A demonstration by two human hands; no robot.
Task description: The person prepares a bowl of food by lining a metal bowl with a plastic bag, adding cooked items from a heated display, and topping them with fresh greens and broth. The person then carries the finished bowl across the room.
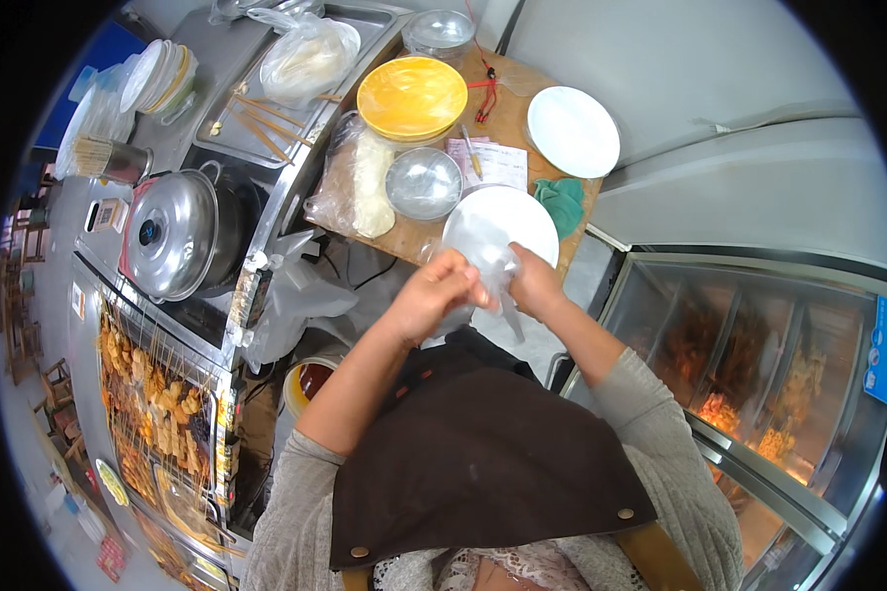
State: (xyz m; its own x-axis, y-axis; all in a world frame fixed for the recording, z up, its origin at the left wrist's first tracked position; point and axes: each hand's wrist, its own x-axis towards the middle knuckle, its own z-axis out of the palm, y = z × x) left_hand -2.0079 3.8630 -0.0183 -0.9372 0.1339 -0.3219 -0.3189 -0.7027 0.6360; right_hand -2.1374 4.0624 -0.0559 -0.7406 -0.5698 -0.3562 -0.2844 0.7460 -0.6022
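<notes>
A thin clear plastic bag (494, 264) is stretched between my two hands at the near edge of a wooden table. My left hand (437, 288) pinches one side of it, slightly blurred. The other side is gripped by my right hand (536, 282). Just beyond my hands lies a white plate (521, 210), partly covered by the plastic. To its left sits a metal bowl (423, 183) with a plastic film over it. A green cloth (560, 203) rests right of the plate, and a pen (473, 156) lies on paper slips (506, 166) behind it.
Farther back on the wooden table (514, 111) stand a film-covered yellow bowl (412, 97) and another white plate (573, 131). Bagged dough (373, 185) lies left. A lidded pot (174, 235) and skewered food (155, 399) occupy the left counter. A glass-topped display cabinet (746, 354) stands right.
</notes>
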